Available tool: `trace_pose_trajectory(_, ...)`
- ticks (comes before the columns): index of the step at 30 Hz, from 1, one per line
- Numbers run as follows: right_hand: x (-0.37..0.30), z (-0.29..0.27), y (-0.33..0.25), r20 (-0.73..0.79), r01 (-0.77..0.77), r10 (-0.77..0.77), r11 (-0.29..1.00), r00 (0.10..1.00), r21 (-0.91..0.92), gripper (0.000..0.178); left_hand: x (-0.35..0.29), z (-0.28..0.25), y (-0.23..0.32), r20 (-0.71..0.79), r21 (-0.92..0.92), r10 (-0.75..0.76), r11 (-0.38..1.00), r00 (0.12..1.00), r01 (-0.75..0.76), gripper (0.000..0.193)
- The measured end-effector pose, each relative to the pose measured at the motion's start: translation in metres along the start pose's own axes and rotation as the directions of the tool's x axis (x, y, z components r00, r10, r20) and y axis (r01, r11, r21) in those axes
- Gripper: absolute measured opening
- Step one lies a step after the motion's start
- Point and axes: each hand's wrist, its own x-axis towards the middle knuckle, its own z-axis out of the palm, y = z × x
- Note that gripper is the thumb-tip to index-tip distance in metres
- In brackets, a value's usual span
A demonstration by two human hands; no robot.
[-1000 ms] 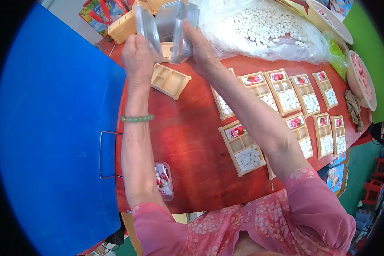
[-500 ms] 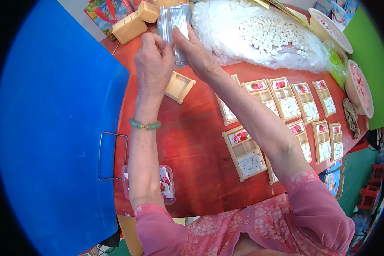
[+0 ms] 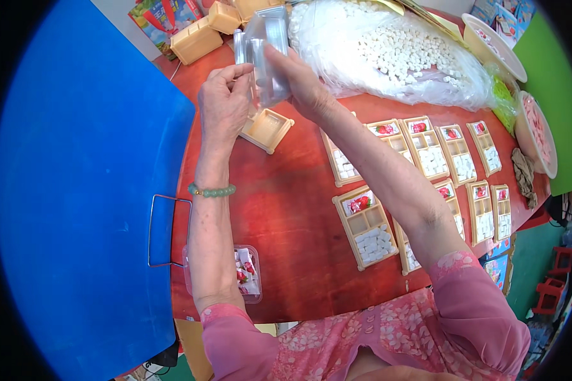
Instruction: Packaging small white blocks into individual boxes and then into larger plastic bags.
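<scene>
My right hand [image 3: 304, 84] grips a stack of clear plastic covers [image 3: 272, 89] over the back left of the table. My left hand [image 3: 225, 95], with a green bead bracelet on its wrist, is closed at the near left edge of the stack, thumb and fingers pinching a cover there. Just below the hands lies a tan compartment tray [image 3: 268, 131] with no filling showing. To the right stand several filled tan trays [image 3: 370, 228], each holding white pieces and a red-and-white packet. My right forearm hides some of them.
A clear bag of white pieces [image 3: 400, 54] spreads along the back. More tan trays [image 3: 197, 41] lie back left. A plastic box of packets [image 3: 251, 273] sits by my left forearm. Tubs [image 3: 548, 162] and a crumpled cloth [image 3: 522, 170] stand right; a blue panel [image 3: 95, 190] borders the left.
The stack has tilted and turned so its broad faces show more. My left hand has dropped slightly, and its fingers have moved along the stack's edge. My right hand has shifted slightly right.
</scene>
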Motion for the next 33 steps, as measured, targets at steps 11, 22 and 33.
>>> trace_pose_trajectory(11, 0.011, -0.027, -0.016, -0.139, -0.135, 0.197, 0.923, 0.971, 0.360, 0.046, -0.005, -0.014, -0.018, -0.052, -0.092, -0.163, 0.983, 0.985, 0.158, 0.041)
trace_pose_trajectory(22, 0.127, -0.042, -0.034, -0.185, -0.116, 0.135, 0.987, 0.973, 0.111, 0.035, -0.007, -0.019, -0.047, -0.043, -0.345, -0.339, 0.888, 0.940, 0.305, 0.031)
trace_pose_trajectory(33, 0.138, -0.061, -0.026, -0.211, -0.073, -0.062, 0.813, 0.976, -0.578, 0.026, -0.009, -0.015, -0.033, -0.014, -0.292, -0.232, 0.931, 0.973, 0.218, 0.015)
